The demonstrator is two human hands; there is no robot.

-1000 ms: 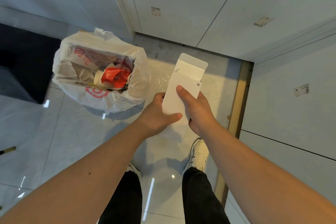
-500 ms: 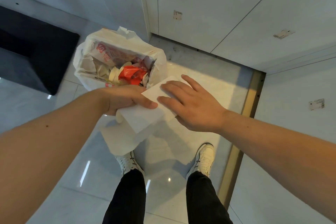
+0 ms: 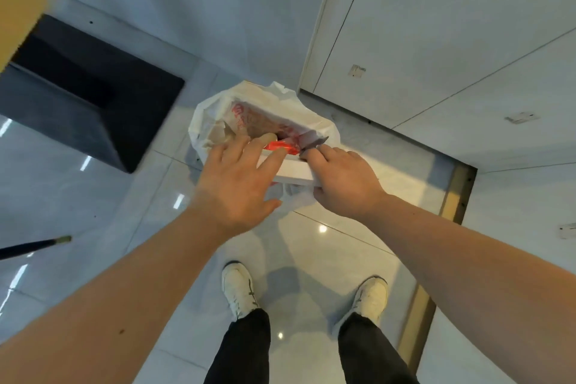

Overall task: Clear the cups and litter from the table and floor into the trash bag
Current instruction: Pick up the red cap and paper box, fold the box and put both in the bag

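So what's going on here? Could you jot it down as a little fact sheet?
Setting: tiled floor, person standing over a white trash bag
Left hand: fingers spread, pressing on a white box
Right hand: gripping the white box at its right end
White box: lying flat at the bag's mouth, partly in
Bag contents: red wrapper, paper litter
Nearby: dark cabinet

Bare forearms, no sleeves, no watch or rings. Small dark mole (image 3: 121,331) on left forearm. Black trousers (image 3: 240,352). Off-white sneakers (image 3: 239,288), dark side stripes, scuffed toes.
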